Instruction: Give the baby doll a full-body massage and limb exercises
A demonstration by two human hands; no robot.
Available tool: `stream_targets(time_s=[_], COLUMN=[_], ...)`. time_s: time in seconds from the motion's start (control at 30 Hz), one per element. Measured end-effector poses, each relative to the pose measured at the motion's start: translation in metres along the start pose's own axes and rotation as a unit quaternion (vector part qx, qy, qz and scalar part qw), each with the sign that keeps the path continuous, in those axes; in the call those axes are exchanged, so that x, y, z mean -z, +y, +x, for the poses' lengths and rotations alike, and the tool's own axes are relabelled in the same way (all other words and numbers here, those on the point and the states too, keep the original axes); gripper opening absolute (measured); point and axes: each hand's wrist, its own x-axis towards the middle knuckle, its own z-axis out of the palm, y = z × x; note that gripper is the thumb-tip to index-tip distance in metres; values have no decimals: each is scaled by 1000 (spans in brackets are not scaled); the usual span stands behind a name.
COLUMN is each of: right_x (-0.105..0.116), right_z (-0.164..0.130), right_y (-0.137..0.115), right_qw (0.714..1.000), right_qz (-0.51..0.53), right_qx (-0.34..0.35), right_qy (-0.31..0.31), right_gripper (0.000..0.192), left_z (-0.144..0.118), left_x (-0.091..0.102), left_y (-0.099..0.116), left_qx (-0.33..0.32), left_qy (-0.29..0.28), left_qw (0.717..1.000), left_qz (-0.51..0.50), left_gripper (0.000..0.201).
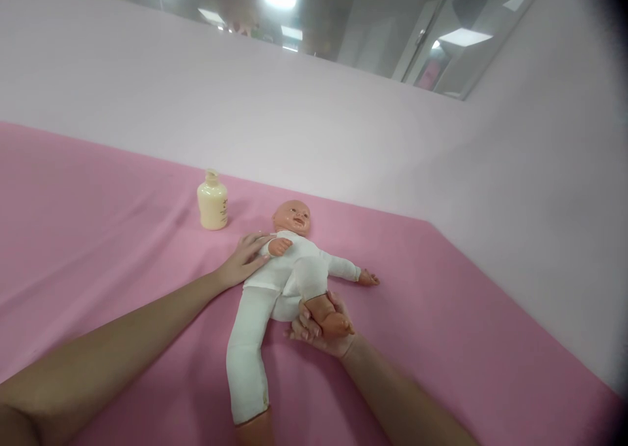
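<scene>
One cream bottle (212, 201) is standing upright on the pink cloth (98, 237), near the doll's head; a small dark mark is showing on its side, too small to read, and its contents cannot be told. Lying on its back in the middle of the cloth is a baby doll (289, 269) in a white suit. The left hand (244, 259) is resting flat, fingers spread, against the doll's shoulder and bent arm. The right hand (321, 331) is curling under the doll's raised foot (331, 322), cupping and holding it up. The doll's other leg is stretching straight toward the camera.
</scene>
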Motion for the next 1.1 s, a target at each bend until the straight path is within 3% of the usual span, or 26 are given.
stream_targets(time_s=[0.47, 0.7, 0.83, 0.9, 0.97, 1.1], right_x=[5, 26, 32, 31, 28, 15], right_z=[-1, 0, 1, -2, -7, -11], right_y=[4, 21, 24, 21, 17, 9], right_qw=[999, 964, 934, 934, 940, 929], right_qz=[-23, -14, -16, -45, -99, -201], right_qx=[14, -14, -81, -138, -187, -235], right_qy=[-32, -266, -347, -327, -269, -204], right_gripper=[71, 62, 65, 67, 66, 64], left_z=[1, 2, 3, 3, 4, 5], left_x=[0, -2, -1, 0, 0, -1], left_y=[-1, -5, -5, -6, -7, -12], left_qx=[12, 93, 123, 137, 154, 181], left_qy=[0, 70, 97, 108, 118, 132], left_qw=[1000, 991, 982, 975, 968, 954], left_qz=[-12, -64, -109, -135, -158, -199], left_gripper=[52, 51, 52, 51, 51, 54])
